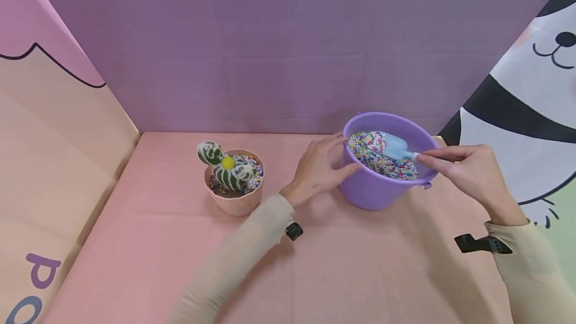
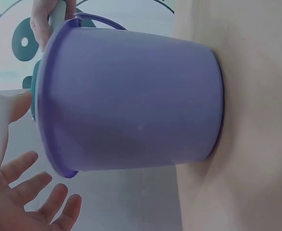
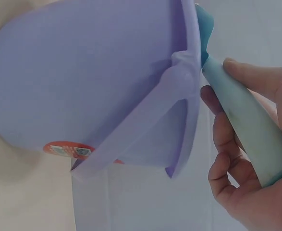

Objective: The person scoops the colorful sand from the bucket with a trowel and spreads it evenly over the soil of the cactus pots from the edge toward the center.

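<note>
The right hand [image 1: 477, 174] holds the blue scoop [image 1: 396, 147] by its handle, thumb on one side, bent fingers on the other. Left of this grip, the scoop's head is in the mouth of the purple bucket [image 1: 371, 195], near bright beads [image 1: 389, 168]. Across from the grip, the left hand [image 1: 318, 165] is by the rim, its fingers loose and spread.

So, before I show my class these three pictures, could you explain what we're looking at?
No machine here: a person works bare-handed. The widest picture comes from a head camera looking down; the other two come from left and right wrist cameras. On the pink surface stand a round purple plastic bucket of small multicoloured beads and a round pink pot holding a green-and-white cactus. The right hand holds a pale-blue scoop by its handle; the left hand is spread beside the bucket's rim.
</note>
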Demonstrator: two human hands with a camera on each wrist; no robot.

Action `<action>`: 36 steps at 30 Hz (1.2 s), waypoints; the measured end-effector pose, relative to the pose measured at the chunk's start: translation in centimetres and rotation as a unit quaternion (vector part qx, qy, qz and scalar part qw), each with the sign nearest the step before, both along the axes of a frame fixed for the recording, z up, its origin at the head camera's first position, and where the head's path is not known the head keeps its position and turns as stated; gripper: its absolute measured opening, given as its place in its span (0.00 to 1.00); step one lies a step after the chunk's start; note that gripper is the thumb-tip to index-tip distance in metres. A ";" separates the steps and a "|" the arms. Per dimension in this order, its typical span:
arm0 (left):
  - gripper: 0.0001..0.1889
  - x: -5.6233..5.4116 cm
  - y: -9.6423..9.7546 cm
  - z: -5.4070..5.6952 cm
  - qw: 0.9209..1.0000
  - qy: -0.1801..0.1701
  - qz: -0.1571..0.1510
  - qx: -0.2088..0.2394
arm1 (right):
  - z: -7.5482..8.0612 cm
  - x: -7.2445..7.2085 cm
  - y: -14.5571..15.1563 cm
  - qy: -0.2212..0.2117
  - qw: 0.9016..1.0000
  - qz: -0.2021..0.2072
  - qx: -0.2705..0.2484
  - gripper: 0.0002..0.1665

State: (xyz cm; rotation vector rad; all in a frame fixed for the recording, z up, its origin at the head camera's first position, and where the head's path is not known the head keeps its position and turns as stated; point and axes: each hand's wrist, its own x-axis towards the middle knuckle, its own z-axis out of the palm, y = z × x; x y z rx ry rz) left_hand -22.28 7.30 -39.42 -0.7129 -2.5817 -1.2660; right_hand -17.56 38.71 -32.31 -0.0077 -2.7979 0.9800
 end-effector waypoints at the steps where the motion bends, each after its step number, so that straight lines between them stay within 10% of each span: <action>1: 0.37 0.1 -0.1 0.1 1.000 0.003 0.001 0.002 | 0.1 0.1 0.0 0.000 1.000 0.000 -0.001 0.26; 36: 0.27 2.8 -2.5 3.8 0.995 0.035 -0.026 0.090 | 0.6 0.7 -3.5 0.017 0.999 0.005 -0.035 0.24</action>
